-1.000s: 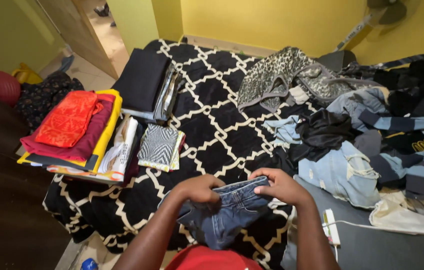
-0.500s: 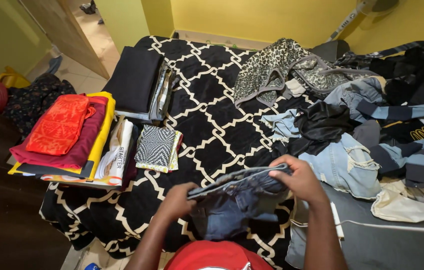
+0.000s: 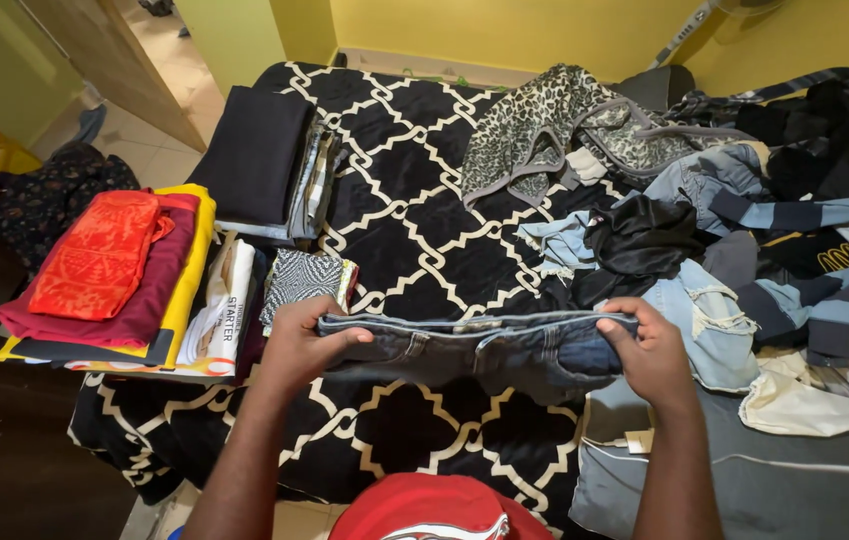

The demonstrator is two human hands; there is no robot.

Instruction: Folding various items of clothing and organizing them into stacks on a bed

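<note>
Jeans [image 3: 474, 350] stretched between left hand [image 3: 299, 345] and right hand [image 3: 649, 355].

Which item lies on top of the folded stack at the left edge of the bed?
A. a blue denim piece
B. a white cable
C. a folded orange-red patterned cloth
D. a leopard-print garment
C: the folded orange-red patterned cloth lies on top of the maroon and yellow folded stack, while both hands hold the blue denim garment.

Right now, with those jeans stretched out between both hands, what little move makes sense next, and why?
Probably lower the jeans flat onto the black-and-white blanket just in front. The left hand and right hand pinch the two ends of the waistband, which is pulled taut and level, and the legs hang bunched below. Folded stacks lie to the left and a loose pile of clothes to the right.
</note>
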